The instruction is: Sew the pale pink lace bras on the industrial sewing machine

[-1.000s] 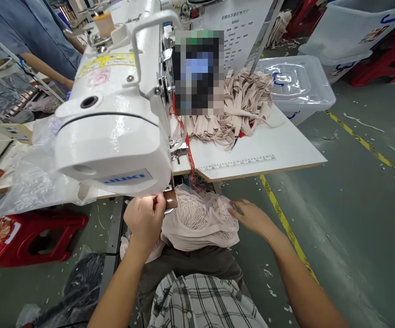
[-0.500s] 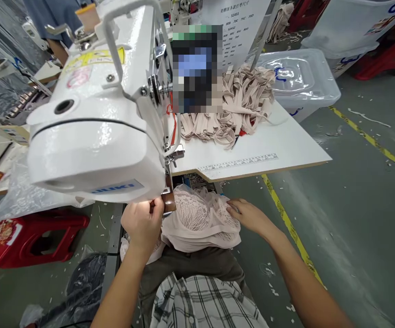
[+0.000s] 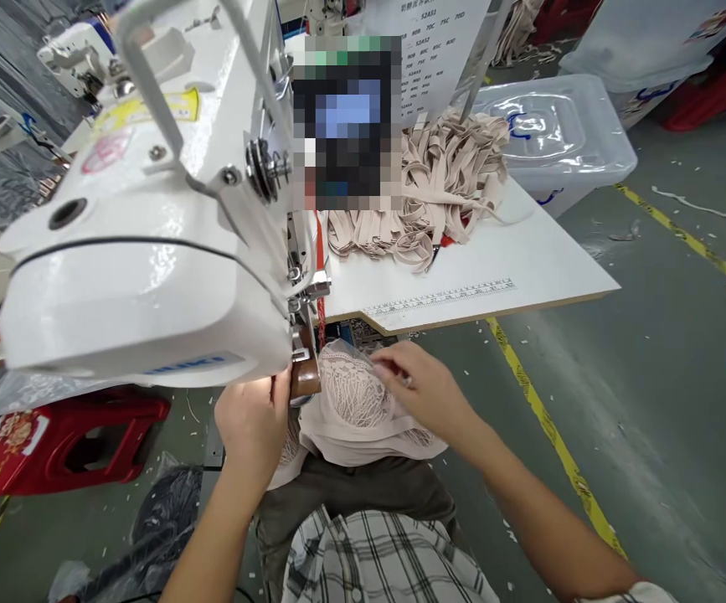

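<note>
A stack of pale pink lace bra cups point(image 3: 363, 410) rests on my lap below the table edge. My right hand point(image 3: 422, 389) lies on top of the stack, fingers pinching at the lace. My left hand point(image 3: 253, 419) is closed at the underside of the white sewing machine head point(image 3: 142, 285), beside a brown roll point(image 3: 305, 378) that hangs just under the machine's end. What the left fingers grip is hidden by the machine.
A heap of beige elastic straps point(image 3: 438, 193) lies on the white table point(image 3: 526, 260), which has a printed ruler along its front. A clear lidded bin point(image 3: 557, 142) stands behind. A red plastic stool point(image 3: 67, 435) sits on the floor at left. Yellow floor tape point(image 3: 551, 435) runs at right.
My right hand has slid left from the stack's right edge onto the top of the lace cups. My view has shifted closer to the machine. The left hand has stayed in place.
</note>
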Demonstrator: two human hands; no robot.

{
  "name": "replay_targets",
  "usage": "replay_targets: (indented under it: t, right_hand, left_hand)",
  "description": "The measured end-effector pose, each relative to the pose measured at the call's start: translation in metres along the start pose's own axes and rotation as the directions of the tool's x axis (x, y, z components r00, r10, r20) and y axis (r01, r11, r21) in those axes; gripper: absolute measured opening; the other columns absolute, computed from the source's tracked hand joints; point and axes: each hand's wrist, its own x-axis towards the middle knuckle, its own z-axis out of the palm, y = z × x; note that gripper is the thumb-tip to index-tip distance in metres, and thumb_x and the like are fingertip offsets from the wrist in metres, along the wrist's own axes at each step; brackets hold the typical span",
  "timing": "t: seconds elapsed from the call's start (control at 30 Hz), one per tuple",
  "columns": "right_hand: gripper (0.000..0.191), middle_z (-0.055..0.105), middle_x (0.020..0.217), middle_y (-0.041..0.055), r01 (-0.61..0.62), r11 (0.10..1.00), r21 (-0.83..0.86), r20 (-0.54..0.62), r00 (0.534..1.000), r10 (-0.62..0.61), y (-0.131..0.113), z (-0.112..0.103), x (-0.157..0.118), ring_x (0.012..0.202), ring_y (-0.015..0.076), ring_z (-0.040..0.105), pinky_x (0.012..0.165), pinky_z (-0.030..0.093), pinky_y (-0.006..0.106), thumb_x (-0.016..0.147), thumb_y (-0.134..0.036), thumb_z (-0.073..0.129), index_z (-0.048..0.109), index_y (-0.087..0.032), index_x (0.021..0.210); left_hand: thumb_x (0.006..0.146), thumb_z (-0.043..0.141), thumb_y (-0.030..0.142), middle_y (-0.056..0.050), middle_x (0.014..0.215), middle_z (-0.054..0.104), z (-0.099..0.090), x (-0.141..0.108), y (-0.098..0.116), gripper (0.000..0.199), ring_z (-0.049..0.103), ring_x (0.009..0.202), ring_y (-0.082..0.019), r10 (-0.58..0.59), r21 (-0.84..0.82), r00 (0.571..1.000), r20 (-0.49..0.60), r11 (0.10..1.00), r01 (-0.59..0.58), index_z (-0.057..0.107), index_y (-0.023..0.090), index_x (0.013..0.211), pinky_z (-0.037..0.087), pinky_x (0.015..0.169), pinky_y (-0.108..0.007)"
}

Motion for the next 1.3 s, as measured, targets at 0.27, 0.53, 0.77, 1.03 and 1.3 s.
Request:
replay_targets:
  t: [0.27, 0.53, 0.77, 1.03, 1.3]
  right_hand:
    - [0.025, 0.057, 0.093, 0.0071, 0.529, 0.848, -0.008, -0.055, 0.847, -0.529, -0.083, 0.028, 0.056, 0.083, 0.0183, 0.055, 0.074, 0.044, 0.029, 0.094, -0.014, 0.047, 0.069, -0.019, 0.104]
    - [0.016, 0.057, 0.089, 0.0050, 0.460, 0.880, -0.119, -0.006, 0.886, -0.464, -0.095, 0.017, 0.059, 0.079, 0.0181, 0.056, 0.066, 0.040, 0.028, 0.086, -0.013, 0.056, 0.070, -0.020, 0.084]
    - [0.015, 0.057, 0.085, 0.0081, 0.390, 0.851, -0.351, 0.041, 0.915, -0.402, -0.108, 0.021, 0.055, 0.072, 0.0202, 0.054, 0.056, 0.036, 0.031, 0.091, -0.014, 0.052, 0.060, -0.017, 0.079]
    - [0.020, 0.054, 0.089, 0.0071, 0.272, 0.919, -0.286, -0.143, 0.936, -0.321, -0.080, 0.000, 0.039, 0.077, 0.0190, 0.055, 0.065, 0.041, 0.029, 0.101, -0.020, 0.042, 0.060, -0.017, 0.092]
    - [0.037, 0.056, 0.114, 0.0103, 0.199, 0.969, 0.145, -0.438, 0.891, -0.118, -0.026, -0.025, 0.129, 0.104, 0.0229, 0.057, 0.092, 0.047, 0.038, 0.090, -0.034, 0.059, 0.053, -0.020, 0.124]
  left_hand:
    - [0.095, 0.054, 0.037, -0.002, 0.038, 0.047, -0.001, 0.006, -0.008, 0.053, 0.039, 0.039, -0.016, 0.184, 0.069, 0.982, -0.036, 0.981, -0.181, 0.051, 0.021, 0.043, 0.019, 0.046, -0.029]
    - [0.093, 0.054, 0.034, -0.001, 0.044, 0.053, -0.015, 0.012, -0.008, 0.041, 0.044, 0.042, -0.016, 0.176, -0.053, 0.976, 0.129, 0.984, -0.170, 0.057, 0.021, 0.054, 0.023, 0.046, -0.028]
    - [0.095, 0.053, 0.035, -0.002, 0.062, 0.066, -0.021, 0.007, -0.011, 0.025, 0.060, 0.055, -0.018, 0.216, -0.080, 0.973, 0.085, 0.975, -0.209, 0.069, 0.021, 0.082, 0.034, 0.051, -0.028]
    - [0.081, 0.067, 0.009, -0.010, 0.104, 0.075, -0.020, -0.042, -0.031, 0.027, 0.071, 0.094, -0.018, 0.385, -0.505, 0.891, -0.238, 0.735, -0.453, 0.063, 0.018, 0.106, 0.054, 0.086, -0.026]
    - [0.088, 0.051, 0.039, -0.011, 0.114, 0.072, 0.092, -0.082, 0.000, 0.035, 0.066, 0.113, -0.032, 0.039, -0.710, 0.950, 0.309, 0.674, 0.204, 0.066, 0.023, 0.116, 0.054, 0.099, -0.046]
